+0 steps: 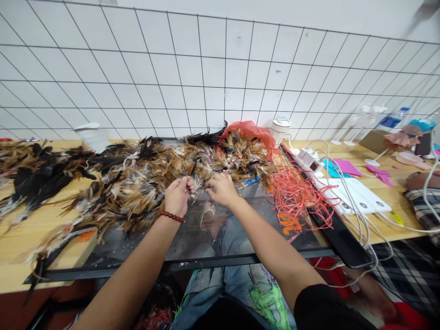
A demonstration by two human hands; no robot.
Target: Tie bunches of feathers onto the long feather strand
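Note:
My left hand (178, 195), with a beaded bracelet on its wrist, is closed in a pinch at the front edge of a heap of brown, black and cream feathers (137, 192). A pale, fluffy feather tuft (197, 182) shows right at its fingertips. Facing it, a short gap to the right, my right hand (223, 189) has its fingers pressed together; what they pinch is too small to make out. Both hands are above a dark, glossy board (165, 238). Behind my right hand, a blue tool (250, 182) lies at the heap's edge.
Tangled red-orange strings (295, 197) lie right of the board, beside a red plastic bag (252, 133). Further right are a white power adapter (309, 161), cables and a white panel (354, 196). A white cup (92, 136) and a lidded tumbler (280, 129) stand behind. Another person sits at far right.

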